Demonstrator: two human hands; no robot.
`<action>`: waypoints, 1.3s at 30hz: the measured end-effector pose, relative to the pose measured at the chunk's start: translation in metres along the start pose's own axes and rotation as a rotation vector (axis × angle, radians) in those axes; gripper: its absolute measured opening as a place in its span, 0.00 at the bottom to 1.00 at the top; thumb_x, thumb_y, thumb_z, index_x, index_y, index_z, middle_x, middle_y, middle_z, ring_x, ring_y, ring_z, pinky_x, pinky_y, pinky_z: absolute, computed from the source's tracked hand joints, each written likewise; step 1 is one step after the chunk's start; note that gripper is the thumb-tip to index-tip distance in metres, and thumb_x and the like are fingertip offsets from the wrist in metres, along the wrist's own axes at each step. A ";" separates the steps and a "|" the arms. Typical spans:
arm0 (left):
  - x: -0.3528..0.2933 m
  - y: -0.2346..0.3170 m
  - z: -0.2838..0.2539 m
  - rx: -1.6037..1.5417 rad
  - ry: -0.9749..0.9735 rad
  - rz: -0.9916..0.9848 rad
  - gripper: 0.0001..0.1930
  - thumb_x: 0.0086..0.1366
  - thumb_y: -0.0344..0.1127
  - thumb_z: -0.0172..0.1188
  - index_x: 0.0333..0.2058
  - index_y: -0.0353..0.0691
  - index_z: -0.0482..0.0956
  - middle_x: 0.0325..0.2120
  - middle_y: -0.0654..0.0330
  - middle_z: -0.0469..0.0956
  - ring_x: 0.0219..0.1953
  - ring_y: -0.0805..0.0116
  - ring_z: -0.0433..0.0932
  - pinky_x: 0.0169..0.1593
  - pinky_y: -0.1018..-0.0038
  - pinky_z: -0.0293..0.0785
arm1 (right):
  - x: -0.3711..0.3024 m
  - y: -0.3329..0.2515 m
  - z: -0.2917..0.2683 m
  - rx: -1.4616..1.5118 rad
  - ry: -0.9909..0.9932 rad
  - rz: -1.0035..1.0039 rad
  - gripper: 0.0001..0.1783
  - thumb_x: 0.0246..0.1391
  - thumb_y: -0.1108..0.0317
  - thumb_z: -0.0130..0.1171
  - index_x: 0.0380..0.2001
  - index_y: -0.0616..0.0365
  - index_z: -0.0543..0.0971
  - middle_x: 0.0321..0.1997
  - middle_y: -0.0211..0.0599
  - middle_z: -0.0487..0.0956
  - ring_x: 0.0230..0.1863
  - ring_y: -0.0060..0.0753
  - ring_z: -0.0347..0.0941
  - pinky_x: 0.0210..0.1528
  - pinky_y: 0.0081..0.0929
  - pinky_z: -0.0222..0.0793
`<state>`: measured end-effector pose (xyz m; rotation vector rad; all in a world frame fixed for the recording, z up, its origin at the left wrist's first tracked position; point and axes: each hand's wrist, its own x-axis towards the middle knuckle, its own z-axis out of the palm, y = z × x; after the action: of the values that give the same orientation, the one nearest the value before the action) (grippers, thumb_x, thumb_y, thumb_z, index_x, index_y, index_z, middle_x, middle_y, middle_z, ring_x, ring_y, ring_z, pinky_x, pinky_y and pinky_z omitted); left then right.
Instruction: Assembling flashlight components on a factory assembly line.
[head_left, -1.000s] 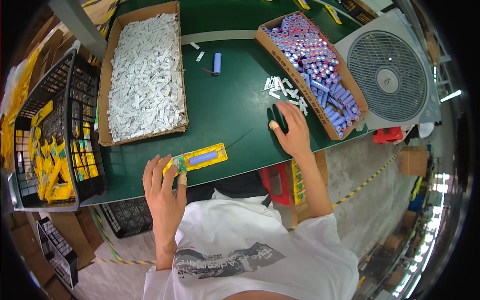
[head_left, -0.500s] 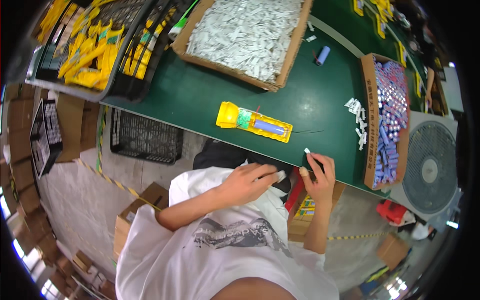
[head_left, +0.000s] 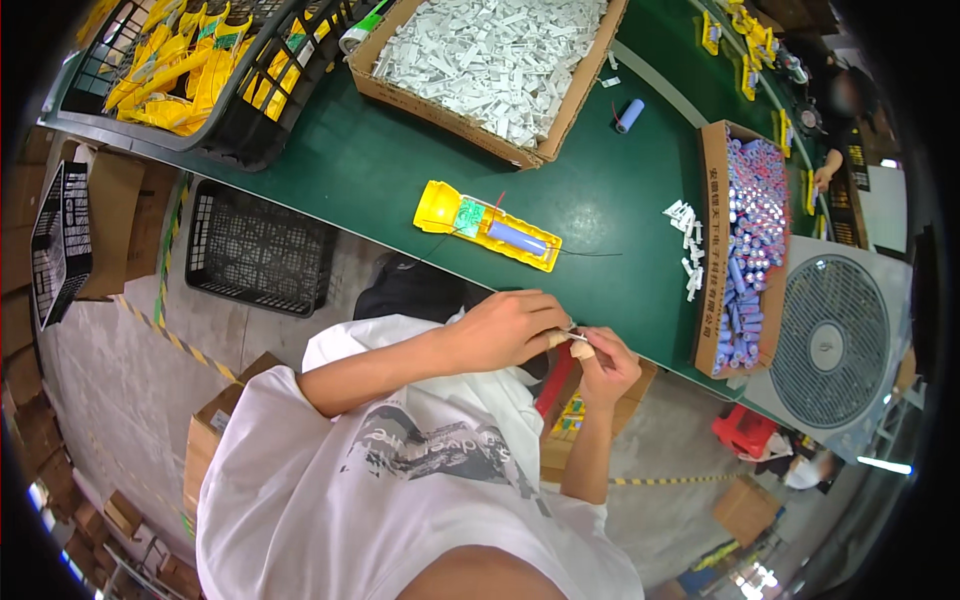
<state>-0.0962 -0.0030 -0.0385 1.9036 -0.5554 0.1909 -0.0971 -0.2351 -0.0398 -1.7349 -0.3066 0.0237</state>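
Note:
My left hand and my right hand meet at the table's front edge, fingertips almost touching. Between them is a small white plastic piece, pinched from both sides and mostly covered by the fingers. Pale coverings wrap some of my fingertips. Beyond the hands, a yellow plastic housing lies on the green table, untouched. It holds a green circuit board and a lilac cylindrical battery cell. Thin dark wires and a red one stick out of it.
A cardboard box of white plastic pieces stands at the back. To the right are loose white pieces, a box of battery cells and a fan. One cell lies apart. A black crate holds yellow housings. A co-worker's hand shows far right.
My hands have come together, the right moving left to join the left on the small white piece. The whole view has shifted slightly; the yellow housing stays on the table.

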 end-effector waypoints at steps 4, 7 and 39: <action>-0.006 0.008 -0.001 -0.254 0.117 -0.205 0.09 0.63 0.25 0.69 0.42 0.32 0.83 0.37 0.53 0.85 0.37 0.56 0.87 0.41 0.64 0.83 | 0.009 0.007 0.011 0.213 0.022 0.111 0.11 0.56 0.88 0.67 0.43 0.72 0.85 0.45 0.50 0.87 0.43 0.32 0.85 0.47 0.28 0.83; -0.011 0.002 0.002 -0.353 0.199 -0.323 0.10 0.63 0.23 0.70 0.43 0.30 0.83 0.35 0.50 0.86 0.35 0.57 0.88 0.40 0.67 0.84 | 0.027 0.004 0.019 0.233 -0.007 0.262 0.10 0.58 0.87 0.65 0.43 0.73 0.85 0.45 0.47 0.87 0.43 0.30 0.85 0.49 0.25 0.82; -0.007 -0.036 -0.029 0.559 0.348 0.083 0.09 0.56 0.27 0.67 0.38 0.38 0.85 0.54 0.60 0.85 0.58 0.52 0.81 0.62 0.54 0.76 | 0.166 -0.048 0.033 -0.316 -0.565 0.385 0.08 0.59 0.78 0.67 0.42 0.68 0.88 0.33 0.37 0.88 0.34 0.18 0.82 0.36 0.21 0.76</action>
<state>-0.0822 0.0364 -0.0601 2.3115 -0.3637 0.7832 0.0479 -0.1599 0.0259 -2.0573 -0.3967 0.7919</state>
